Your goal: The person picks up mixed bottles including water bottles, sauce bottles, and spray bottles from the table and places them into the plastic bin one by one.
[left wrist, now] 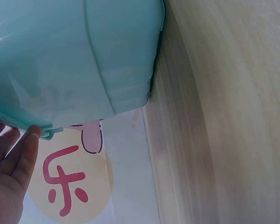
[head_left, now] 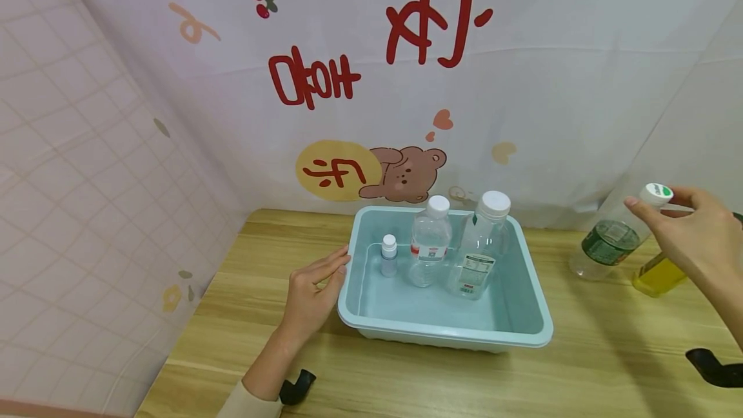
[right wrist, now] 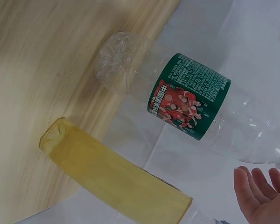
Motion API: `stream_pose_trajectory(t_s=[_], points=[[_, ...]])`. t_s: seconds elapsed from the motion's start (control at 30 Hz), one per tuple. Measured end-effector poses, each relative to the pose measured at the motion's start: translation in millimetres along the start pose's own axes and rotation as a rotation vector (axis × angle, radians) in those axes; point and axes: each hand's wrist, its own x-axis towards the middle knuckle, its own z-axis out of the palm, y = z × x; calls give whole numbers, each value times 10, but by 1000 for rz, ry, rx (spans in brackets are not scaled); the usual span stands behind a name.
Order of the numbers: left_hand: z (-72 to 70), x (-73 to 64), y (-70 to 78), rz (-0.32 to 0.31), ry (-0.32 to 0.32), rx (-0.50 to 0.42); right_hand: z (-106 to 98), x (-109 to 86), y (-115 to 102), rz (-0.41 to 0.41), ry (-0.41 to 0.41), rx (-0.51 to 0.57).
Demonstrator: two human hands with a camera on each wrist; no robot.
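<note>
My left hand (head_left: 314, 289) rests with its fingers along the left rim of a light blue plastic tub (head_left: 441, 326). In the left wrist view the fingertips (left wrist: 33, 133) touch that rim. On the right, my right hand (head_left: 699, 221) has thumb and fingers around the white cap of a clear plastic bottle (head_left: 609, 240) with a green label. This bottle stands upright on the table, its label facing the camera in the right wrist view. Behind the hand, partly hidden, is a bottle of yellow liquid (head_left: 658, 274).
Inside the tub stand a small white-capped bottle (head_left: 389, 257), a clear bottle (head_left: 431, 237) with a red-and-white label, and a larger clear bottle (head_left: 478, 250). The wood-grain table (head_left: 580, 353) meets a printed cloth wall (head_left: 522, 115) at the back.
</note>
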Motion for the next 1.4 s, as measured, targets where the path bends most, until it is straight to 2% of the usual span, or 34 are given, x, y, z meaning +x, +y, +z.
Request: stream_pose_trajectory(t_s=[0.27,0.57,0.73,0.93,1.23,1.4], points=[[-3,-1,6,-20,-6,4,32,2,-7,2,15,0],[3,-8,0,-4,-5,-5,55,9,27,-52,57,18],[4,-8,-4,-7,-9,-4,36,-3,33,-39,34,22],[-4,-3,-10,-10,-10,9,0,-33,12,-25,23,76],[-10,2,-4,-16,-9,17,-41,-161,-20,-34,94,140],[-7,3,-5,-17,-9,14,-23,-238,-4,-106,191,219]])
